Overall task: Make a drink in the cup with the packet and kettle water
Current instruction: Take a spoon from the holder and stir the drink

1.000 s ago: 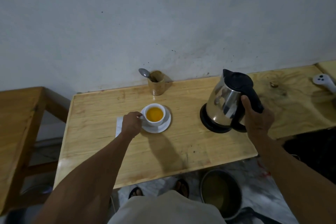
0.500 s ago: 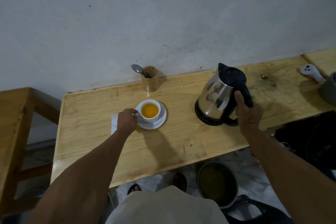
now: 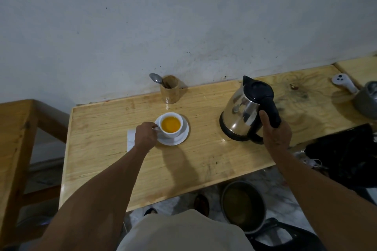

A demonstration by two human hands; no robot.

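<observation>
Nothing moved, left hand (image 3: 145, 136) still pinching one cup (image 3: 171, 124) handle; right hand (image 3: 275, 133) gripping one kettle (image 3: 244, 112)

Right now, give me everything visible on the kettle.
The kettle is a shiny steel-looking jug with a black lid, a pointed black spout at its upper left, a black handle on its right side and a black ring at the bottom. It stands upright on the wooden table, right of the cup and apart from it. The lid is shut. The right hand wraps the handle from the near side. Whether a separate base sits under it cannot be told.
</observation>
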